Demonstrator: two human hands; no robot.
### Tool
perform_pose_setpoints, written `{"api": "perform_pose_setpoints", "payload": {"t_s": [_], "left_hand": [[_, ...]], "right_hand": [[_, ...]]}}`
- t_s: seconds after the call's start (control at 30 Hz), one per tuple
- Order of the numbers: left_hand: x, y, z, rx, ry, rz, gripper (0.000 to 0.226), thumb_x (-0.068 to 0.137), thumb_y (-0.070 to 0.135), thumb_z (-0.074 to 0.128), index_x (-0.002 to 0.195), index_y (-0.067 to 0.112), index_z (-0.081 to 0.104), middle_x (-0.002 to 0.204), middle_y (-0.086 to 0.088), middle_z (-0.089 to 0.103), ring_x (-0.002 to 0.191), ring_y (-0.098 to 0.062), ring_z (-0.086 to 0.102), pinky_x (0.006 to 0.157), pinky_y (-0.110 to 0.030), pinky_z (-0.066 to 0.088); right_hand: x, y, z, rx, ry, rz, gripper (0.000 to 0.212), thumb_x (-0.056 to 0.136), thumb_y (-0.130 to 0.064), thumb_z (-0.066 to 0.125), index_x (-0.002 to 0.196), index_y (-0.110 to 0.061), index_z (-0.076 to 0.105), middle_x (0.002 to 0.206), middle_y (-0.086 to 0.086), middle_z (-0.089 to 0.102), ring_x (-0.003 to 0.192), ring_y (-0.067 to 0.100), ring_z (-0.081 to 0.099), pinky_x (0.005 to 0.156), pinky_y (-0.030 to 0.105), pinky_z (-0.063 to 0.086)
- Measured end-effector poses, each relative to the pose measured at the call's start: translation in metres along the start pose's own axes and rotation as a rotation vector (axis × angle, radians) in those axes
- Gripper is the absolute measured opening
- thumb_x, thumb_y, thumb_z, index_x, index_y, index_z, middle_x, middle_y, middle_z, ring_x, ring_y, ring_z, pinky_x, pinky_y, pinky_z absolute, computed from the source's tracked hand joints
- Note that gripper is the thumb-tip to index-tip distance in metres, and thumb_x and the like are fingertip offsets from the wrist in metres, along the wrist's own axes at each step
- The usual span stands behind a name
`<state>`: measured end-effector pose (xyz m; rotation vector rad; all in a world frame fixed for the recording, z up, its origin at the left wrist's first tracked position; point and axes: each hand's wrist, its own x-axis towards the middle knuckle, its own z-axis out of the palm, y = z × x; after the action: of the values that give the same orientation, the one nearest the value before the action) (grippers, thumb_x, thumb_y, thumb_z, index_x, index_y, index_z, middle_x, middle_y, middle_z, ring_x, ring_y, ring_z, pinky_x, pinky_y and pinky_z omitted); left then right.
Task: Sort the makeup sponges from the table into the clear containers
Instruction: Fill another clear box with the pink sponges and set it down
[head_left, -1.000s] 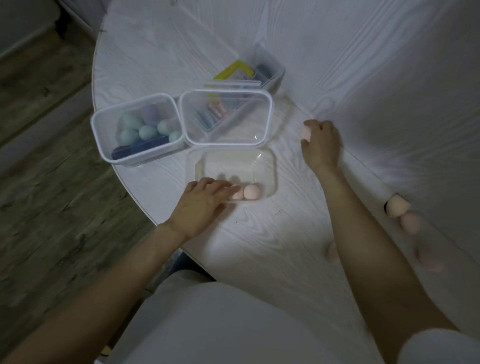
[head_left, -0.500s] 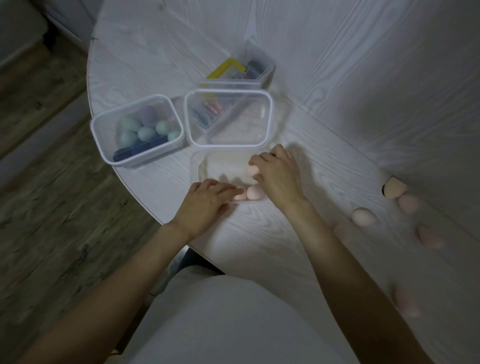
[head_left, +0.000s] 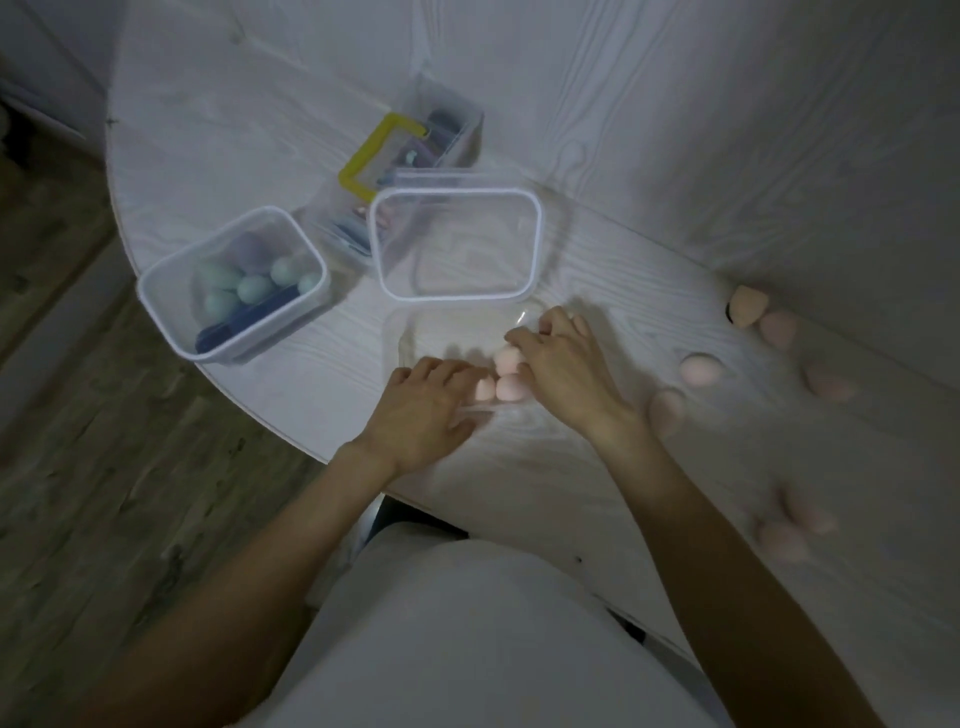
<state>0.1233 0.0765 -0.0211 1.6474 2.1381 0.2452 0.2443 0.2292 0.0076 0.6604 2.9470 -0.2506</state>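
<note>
A low clear container (head_left: 415, 332) lies in front of me with its lid (head_left: 457, 244) standing up behind it. Two pink sponges (head_left: 511, 388) lie in its near right corner. My right hand (head_left: 569, 371) reaches into that corner, thumb and fingers curled round a third pink sponge (head_left: 505, 359). My left hand (head_left: 426, 410) rests flat on the container's front edge, fingers straight and touching the sponges. Further left, a deeper clear tub (head_left: 166, 306) holds teal and purple sponges (head_left: 252, 286). Several loose pink sponges (head_left: 701, 369) lie on the table to the right.
A clear box with a yellow handle (head_left: 363, 166) stands behind the lid. A beige sponge (head_left: 748, 304) lies against the upright white panel (head_left: 727, 156) at the right. The round table edge (head_left: 291, 431) drops to a wooden floor on the left.
My right hand has carried a pink sponge from the back of the table into the low container. The left hand has stayed on the container's front edge.
</note>
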Motion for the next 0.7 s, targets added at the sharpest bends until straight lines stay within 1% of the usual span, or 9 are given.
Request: {"api": "perform_pose_setpoints", "payload": {"t_s": [0.07, 0.17, 0.23, 0.33, 0.43, 0.5, 0.57, 0.63, 0.7], "left_hand": [[0.003, 0.003, -0.001, -0.001, -0.016, -0.014, 0.064, 0.083, 0.050, 0.056, 0.139, 0.027, 0.036, 0.139, 0.004, 0.043, 0.122, -0.023, 0.039, 0.091, -0.038, 0.034], [0.004, 0.005, -0.001, -0.010, 0.007, -0.023, 0.066, 0.081, 0.053, 0.059, 0.138, 0.025, 0.039, 0.134, 0.001, 0.048, 0.119, -0.024, 0.044, 0.088, -0.039, 0.036], [0.003, 0.004, 0.001, -0.018, 0.027, -0.017, 0.065, 0.081, 0.051, 0.060, 0.136, 0.023, 0.042, 0.132, 0.000, 0.050, 0.117, -0.025, 0.046, 0.088, -0.039, 0.037], [0.002, 0.002, 0.003, -0.026, 0.066, 0.011, 0.064, 0.080, 0.052, 0.061, 0.134, 0.021, 0.046, 0.128, -0.001, 0.054, 0.114, -0.026, 0.049, 0.087, -0.039, 0.038], [0.004, 0.004, 0.002, -0.057, 0.097, 0.007, 0.077, 0.073, 0.066, 0.045, 0.133, 0.018, 0.047, 0.126, -0.001, 0.056, 0.113, -0.026, 0.051, 0.087, -0.039, 0.039], [0.008, 0.007, 0.003, -0.093, 0.115, -0.005, 0.086, 0.070, 0.071, 0.039, 0.138, 0.017, 0.041, 0.130, -0.002, 0.054, 0.116, -0.025, 0.050, 0.091, -0.039, 0.039], [0.013, 0.012, 0.005, -0.132, 0.114, -0.014, 0.090, 0.071, 0.071, 0.045, 0.141, 0.016, 0.036, 0.135, -0.003, 0.050, 0.118, -0.024, 0.049, 0.093, -0.039, 0.040], [0.018, 0.019, 0.008, -0.174, 0.098, -0.009, 0.089, 0.072, 0.063, 0.060, 0.142, 0.014, 0.033, 0.136, -0.004, 0.048, 0.117, -0.025, 0.049, 0.092, -0.039, 0.040], [0.022, 0.024, 0.012, -0.175, 0.093, -0.003, 0.087, 0.073, 0.056, 0.067, 0.142, 0.015, 0.033, 0.136, -0.005, 0.048, 0.114, -0.025, 0.051, 0.091, -0.041, 0.040]], "right_hand": [[-0.004, -0.001, 0.008, -0.004, 0.030, 0.026, 0.029, 0.087, -0.016, 0.055, 0.115, -0.013, 0.059, 0.106, 0.008, 0.062, 0.106, 0.026, 0.042, 0.086, 0.031, 0.025], [-0.005, -0.003, 0.017, 0.043, 0.065, 0.081, 0.029, 0.077, -0.012, 0.064, 0.107, -0.014, 0.065, 0.103, 0.003, 0.068, 0.101, 0.030, 0.050, 0.081, 0.030, 0.023], [-0.007, -0.004, 0.017, 0.046, 0.086, 0.093, 0.034, 0.076, -0.011, 0.066, 0.110, -0.013, 0.065, 0.107, 0.003, 0.068, 0.102, 0.032, 0.051, 0.081, 0.030, 0.023], [-0.008, -0.003, 0.017, 0.053, 0.094, 0.082, 0.038, 0.082, -0.010, 0.060, 0.120, -0.014, 0.059, 0.117, 0.003, 0.065, 0.109, 0.030, 0.046, 0.084, 0.029, 0.022], [-0.009, -0.002, 0.018, 0.083, 0.089, 0.079, 0.040, 0.087, -0.011, 0.056, 0.127, -0.016, 0.054, 0.123, 0.002, 0.061, 0.114, 0.027, 0.041, 0.086, 0.028, 0.023], [-0.010, -0.002, 0.019, 0.121, 0.094, 0.097, 0.043, 0.088, -0.011, 0.055, 0.130, -0.016, 0.051, 0.122, 0.003, 0.062, 0.116, 0.026, 0.040, 0.089, 0.028, 0.023], [-0.012, -0.001, 0.024, 0.205, 0.093, 0.151, 0.044, 0.088, -0.011, 0.053, 0.131, -0.018, 0.047, 0.121, 0.003, 0.061, 0.117, 0.025, 0.039, 0.093, 0.027, 0.027], [-0.014, -0.001, 0.029, 0.337, 0.080, 0.240, 0.041, 0.089, -0.013, 0.049, 0.128, -0.023, 0.044, 0.125, 0.002, 0.057, 0.117, 0.022, 0.039, 0.096, 0.027, 0.033], [-0.019, 0.000, 0.025, 0.435, 0.078, 0.271, 0.036, 0.089, -0.014, 0.049, 0.123, -0.026, 0.045, 0.125, 0.003, 0.054, 0.116, 0.019, 0.042, 0.096, 0.027, 0.038]]}}
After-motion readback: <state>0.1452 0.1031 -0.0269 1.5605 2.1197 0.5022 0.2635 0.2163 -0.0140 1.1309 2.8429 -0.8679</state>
